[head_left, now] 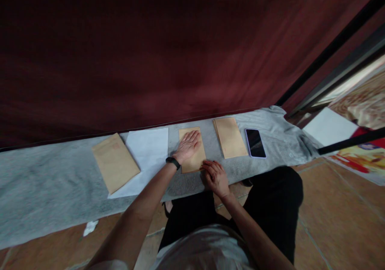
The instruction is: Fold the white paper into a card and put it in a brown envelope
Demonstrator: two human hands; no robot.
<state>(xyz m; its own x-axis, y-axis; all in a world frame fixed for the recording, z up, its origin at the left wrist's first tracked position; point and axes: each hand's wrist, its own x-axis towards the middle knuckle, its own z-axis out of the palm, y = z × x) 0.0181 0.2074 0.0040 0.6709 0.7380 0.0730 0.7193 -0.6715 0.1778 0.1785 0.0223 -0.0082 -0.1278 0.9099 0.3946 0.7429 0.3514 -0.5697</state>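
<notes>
A brown paper envelope (192, 166) lies on the grey cloth in front of me, partly covered by my left hand. My left hand (189, 145) rests flat on it, fingers stretched out, with a black band on the wrist. At the envelope's near right corner, my right hand (215, 177) has its fingers curled and closed on the edge; the thumb's grip is partly hidden. A small stack of similar envelopes (231, 138) sits to the right. On the left, more brown envelope paper (116, 163) overlaps white paper sheets (153, 153).
A phone (255, 143) with a purple edge lies right of the stack. Grey cloth (54, 177) covers the long narrow surface, backed by a dark red curtain (168, 69). Dark metal bars (331, 47) and a white sheet (330, 126) are at the right. A crumpled white scrap (90, 227) lies on the tiled floor.
</notes>
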